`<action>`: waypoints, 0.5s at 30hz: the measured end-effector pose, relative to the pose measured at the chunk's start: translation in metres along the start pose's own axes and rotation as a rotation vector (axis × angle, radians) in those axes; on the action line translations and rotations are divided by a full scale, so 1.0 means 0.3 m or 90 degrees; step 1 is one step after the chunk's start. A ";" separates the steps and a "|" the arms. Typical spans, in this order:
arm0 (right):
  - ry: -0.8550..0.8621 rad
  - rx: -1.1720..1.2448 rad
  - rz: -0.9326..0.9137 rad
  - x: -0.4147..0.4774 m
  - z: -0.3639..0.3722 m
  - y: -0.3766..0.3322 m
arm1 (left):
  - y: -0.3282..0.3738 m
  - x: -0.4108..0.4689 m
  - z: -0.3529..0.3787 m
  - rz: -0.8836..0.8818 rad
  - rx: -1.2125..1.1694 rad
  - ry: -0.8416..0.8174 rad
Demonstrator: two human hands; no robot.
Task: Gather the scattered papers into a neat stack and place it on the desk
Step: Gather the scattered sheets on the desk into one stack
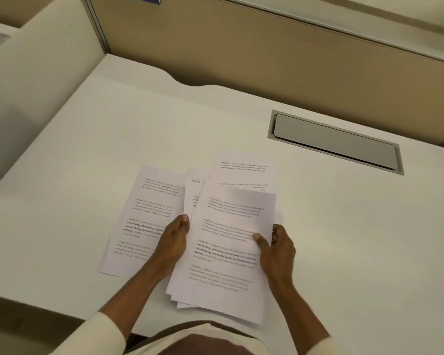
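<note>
A loose bundle of printed white papers (226, 252) is held over the near middle of the white desk (344, 226), its edges uneven at the bottom. My right hand (276, 249) pinches its right edge, thumb on top. My left hand (173, 242) holds the left edge, thumb at the top corner. One sheet (141, 221) lies flat on the desk to the left, partly under my left hand. Another sheet (244, 167) lies behind the bundle, with more sheets (195, 175) peeking out between them.
A grey cable-tray flap (335, 142) is set into the desk at the back right. A tan partition wall (267, 55) runs along the back, and a cream panel (36, 73) closes the left side. The desk's front edge is just before my body.
</note>
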State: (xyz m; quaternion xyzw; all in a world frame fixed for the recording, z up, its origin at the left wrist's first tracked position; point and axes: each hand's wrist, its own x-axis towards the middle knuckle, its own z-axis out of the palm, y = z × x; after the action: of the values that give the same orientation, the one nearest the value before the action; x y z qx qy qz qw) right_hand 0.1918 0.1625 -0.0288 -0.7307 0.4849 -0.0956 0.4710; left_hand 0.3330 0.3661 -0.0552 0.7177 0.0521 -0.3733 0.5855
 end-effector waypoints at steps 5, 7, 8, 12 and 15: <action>-0.005 -0.076 -0.015 -0.009 0.048 0.020 | 0.028 -0.011 0.013 0.078 0.164 -0.006; 0.053 -0.094 0.005 0.007 0.042 0.021 | 0.033 -0.009 0.021 0.117 0.239 -0.002; 0.096 -0.108 0.012 0.019 0.032 0.022 | 0.034 -0.011 0.022 0.131 0.251 -0.003; 0.162 -0.250 0.009 0.079 -0.018 0.029 | 0.042 -0.019 -0.015 0.162 0.205 0.020; 0.113 -0.374 0.043 0.103 -0.040 0.015 | 0.044 -0.024 -0.076 0.167 0.121 0.029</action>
State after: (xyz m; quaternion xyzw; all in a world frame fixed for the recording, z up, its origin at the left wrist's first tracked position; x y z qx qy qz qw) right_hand 0.1977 0.1302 -0.0356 -0.8077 0.5551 0.0013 0.1986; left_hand 0.3455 0.3846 -0.0394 0.7788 -0.0649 -0.2806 0.5572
